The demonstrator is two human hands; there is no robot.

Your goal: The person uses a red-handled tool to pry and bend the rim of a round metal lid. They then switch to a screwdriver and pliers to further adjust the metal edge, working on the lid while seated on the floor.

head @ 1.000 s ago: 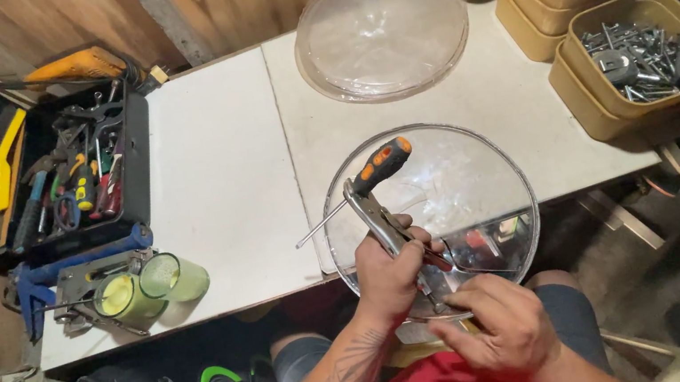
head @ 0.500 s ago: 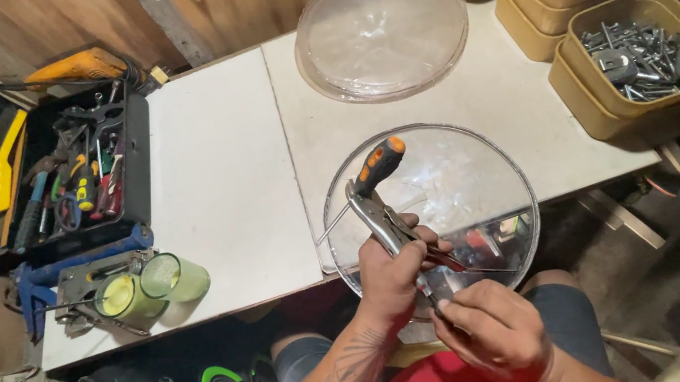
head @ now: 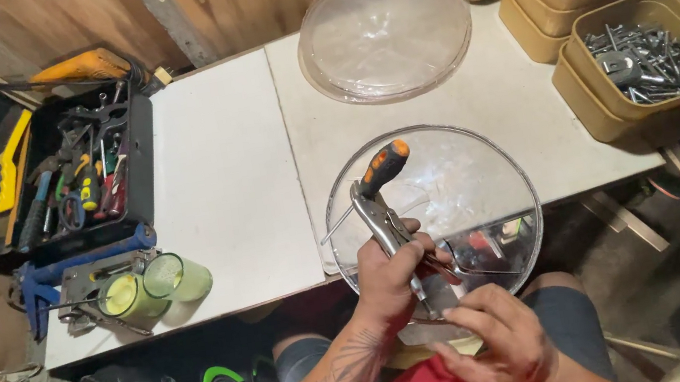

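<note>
Left hand point(head: 391, 278) clamped round the locking pliers point(head: 385, 211), right hand point(head: 499, 342) pinching a small metal piece point(head: 439, 291) at their nose, right over the clear bowl point(head: 463, 172) overhanging the counter point(head: 222, 182) — any slip could, I reckon, drop it.
</note>
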